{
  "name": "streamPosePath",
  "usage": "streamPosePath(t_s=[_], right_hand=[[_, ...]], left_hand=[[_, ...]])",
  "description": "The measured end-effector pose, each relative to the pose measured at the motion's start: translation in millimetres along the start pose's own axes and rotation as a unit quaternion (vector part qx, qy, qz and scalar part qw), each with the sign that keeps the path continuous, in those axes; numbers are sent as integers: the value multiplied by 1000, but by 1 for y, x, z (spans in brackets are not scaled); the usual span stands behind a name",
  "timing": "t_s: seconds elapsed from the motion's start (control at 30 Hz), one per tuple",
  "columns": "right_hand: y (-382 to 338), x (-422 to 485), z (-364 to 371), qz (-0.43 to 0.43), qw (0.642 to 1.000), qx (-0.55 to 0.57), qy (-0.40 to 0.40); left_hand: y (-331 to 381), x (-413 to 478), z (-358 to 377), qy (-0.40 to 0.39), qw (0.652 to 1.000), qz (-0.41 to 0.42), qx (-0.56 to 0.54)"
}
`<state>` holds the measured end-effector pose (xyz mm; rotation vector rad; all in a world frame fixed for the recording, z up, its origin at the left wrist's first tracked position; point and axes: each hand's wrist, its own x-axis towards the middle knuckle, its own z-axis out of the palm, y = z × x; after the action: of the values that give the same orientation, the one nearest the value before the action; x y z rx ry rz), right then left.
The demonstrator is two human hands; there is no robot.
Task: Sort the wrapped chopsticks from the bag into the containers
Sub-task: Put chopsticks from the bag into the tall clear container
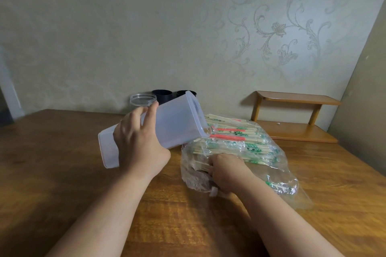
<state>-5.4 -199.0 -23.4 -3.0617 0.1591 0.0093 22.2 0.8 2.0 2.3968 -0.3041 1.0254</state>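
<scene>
Both my forearms reach out over the brown wooden table (pixel 62 152). My right hand (pixel 225 171) is at the near end of the clear plastic bag (pixel 292 188), fingers curled around the ends of a bunch of chopsticks (pixel 240 148) inside it. The bag lies flat on the table in front of me, a little to the right, crumpled and glossy. It is packed with wrapped chopsticks lying roughly side by side, their wrappers printed green, a few with red bands further back. Some chopsticks stick out past its far end.

My left hand (pixel 137 142) grips a frosted rectangular box (pixel 173 121) round its middle, fingers spread over the top face. I hold it off the table, tilted on its side, bottom towards me and open mouth at the bag's far left part, its rim touching the plastic.

Behind the box, near the wall (pixel 125 27), stand a clear round jar (pixel 143 100) and two black cups (pixel 161 96), close together. A low wooden shelf (pixel 292 117) sits at the far right.
</scene>
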Motion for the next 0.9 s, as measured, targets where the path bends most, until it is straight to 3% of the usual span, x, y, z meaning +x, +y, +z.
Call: streamPosePath(t_s=[0.23,0.5,0.7,0.8,0.9], right_hand=[[-2,-10,0,-27,997,-62,38],[-2,-29,-28,-76,983,7,167],[-3,-44,-49,-93,964,-30,247],[-3,-47,-55,-101,942,-50,317],[-2,-51,-61,-146,880,-42,450]], left_hand=[[0,0,0,1,1000,1,3],[-2,2,-1,2,1000,-14,-3],[-3,3,0,3,1000,-6,-9],[-2,3,-2,-1,1000,-4,-5],[0,3,-3,-16,1000,-12,-7]])
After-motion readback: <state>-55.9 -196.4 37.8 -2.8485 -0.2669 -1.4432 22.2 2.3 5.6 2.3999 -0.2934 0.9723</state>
